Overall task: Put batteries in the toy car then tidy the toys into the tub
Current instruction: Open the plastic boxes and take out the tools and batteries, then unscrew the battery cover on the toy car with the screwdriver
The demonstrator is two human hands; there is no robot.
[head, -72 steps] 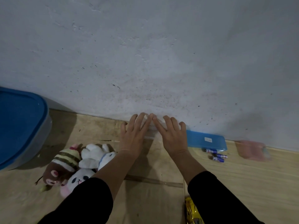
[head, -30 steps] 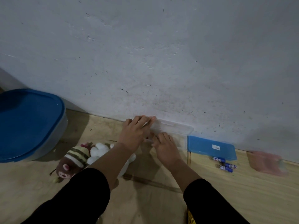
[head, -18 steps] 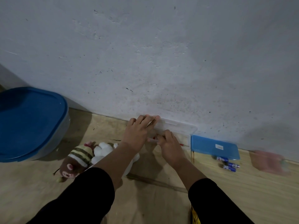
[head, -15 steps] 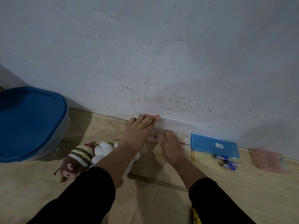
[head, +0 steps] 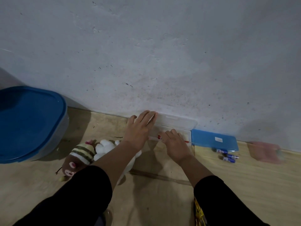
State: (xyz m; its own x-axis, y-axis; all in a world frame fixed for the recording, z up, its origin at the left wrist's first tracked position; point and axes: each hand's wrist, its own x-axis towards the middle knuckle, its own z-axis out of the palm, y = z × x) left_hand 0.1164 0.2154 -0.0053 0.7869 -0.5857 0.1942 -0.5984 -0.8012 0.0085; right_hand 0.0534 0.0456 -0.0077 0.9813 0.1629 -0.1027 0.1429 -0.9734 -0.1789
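Tub (head: 31, 123) with its blue lid on sits well left of the left hand (head: 138, 129), so no toys have gone in yet. Plush toys (head: 91, 152) lie just below that wrist. Left hand rests flat, fingers straight, steadying the raised lid of a clear case (head: 175, 123) against the wall. Right hand (head: 175, 144) reaches into the case, fingers curled onto a red-tipped screwdriver (head: 158, 137), probably for the car's battery cover. Batteries (head: 225, 154) wait right of it; the yellow toy car (head: 199, 212) lies under the right sleeve.
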